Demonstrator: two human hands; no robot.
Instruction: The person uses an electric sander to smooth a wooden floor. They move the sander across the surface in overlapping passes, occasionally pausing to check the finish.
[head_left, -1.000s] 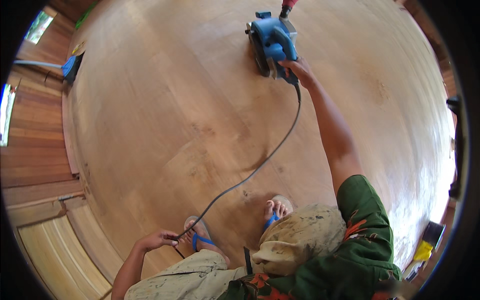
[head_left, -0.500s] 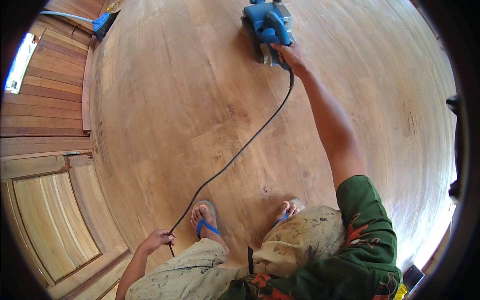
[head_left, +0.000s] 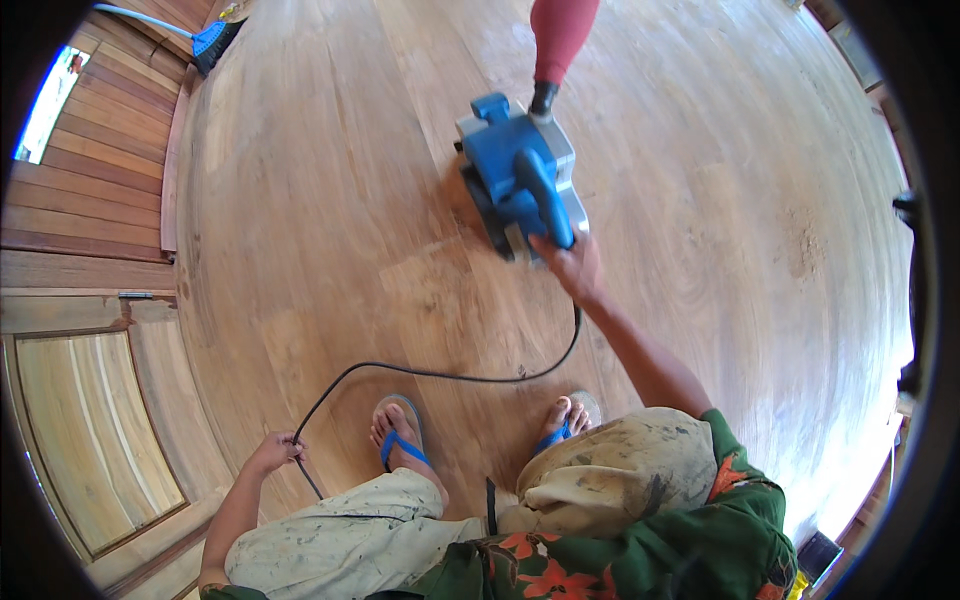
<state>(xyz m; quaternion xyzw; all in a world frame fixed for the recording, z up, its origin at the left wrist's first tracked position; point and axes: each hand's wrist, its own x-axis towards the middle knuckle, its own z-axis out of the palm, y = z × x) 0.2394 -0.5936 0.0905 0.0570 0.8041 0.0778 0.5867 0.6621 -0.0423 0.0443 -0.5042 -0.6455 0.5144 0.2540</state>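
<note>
Right hand (head_left: 574, 268) grips blue sander (head_left: 503, 152) (red bag (head_left: 562, 38) attached) | left hand (head_left: 272, 454) pinches cord (head_left: 447, 376)

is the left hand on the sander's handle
No, the left hand holds the black cord, while the right hand grips the handle of the blue sander.

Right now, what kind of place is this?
Probably a room in a wooden building: there's a wooden floor, a plank wall and a blue power sander in the right hand.
</note>
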